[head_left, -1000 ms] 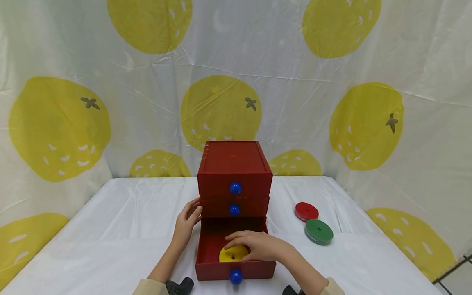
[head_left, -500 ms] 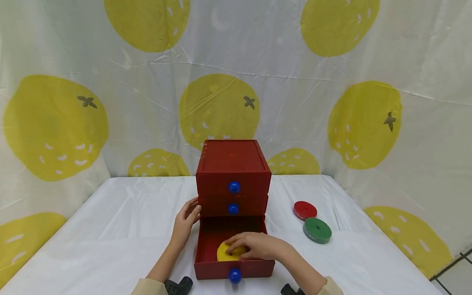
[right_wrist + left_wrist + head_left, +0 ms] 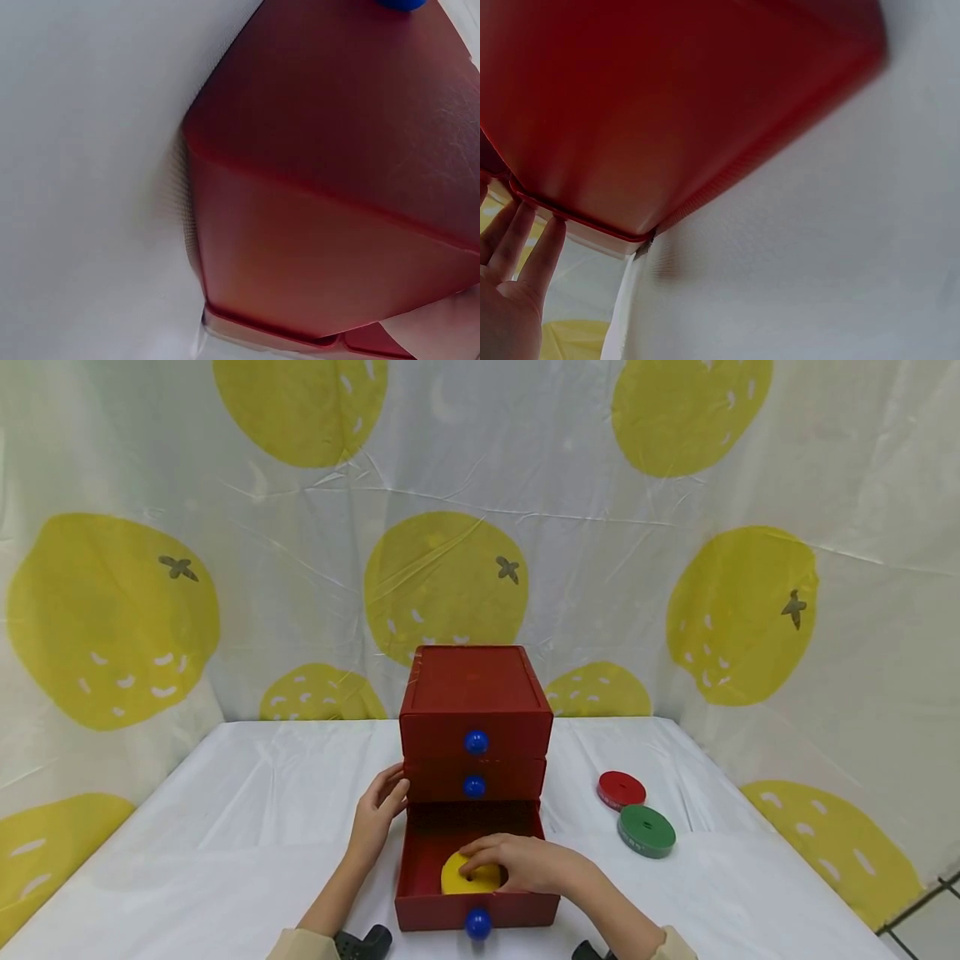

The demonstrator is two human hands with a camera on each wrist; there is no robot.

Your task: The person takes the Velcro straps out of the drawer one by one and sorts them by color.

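A red cabinet (image 3: 474,681) has three drawers with blue knobs, and its bottom drawer (image 3: 435,912) is pulled out. Inside that drawer, close to its front wall, lies a thick yellow disc (image 3: 452,880) with a small hole in its middle. My right hand (image 3: 528,862) reaches over the drawer's right wall and holds the disc, bent fingers on top and thumb at its right edge. My left hand (image 3: 375,818) rests against the cabinet's left side with fingers extended; the left wrist view has its fingertips (image 3: 553,229) on the cabinet's edge. The right wrist view hides the disc.
A red disc (image 3: 621,790) and a green disc (image 3: 647,832) lie flat, close together, on the white-covered table (image 3: 292,827) right of the cabinet. Behind the table hangs a white curtain (image 3: 570,577) printed with yellow fruit.
My right fingertips have shifted a little toward the middle of the yellow disc. The drawer and my left hand stay where they were; the view shifted slightly.
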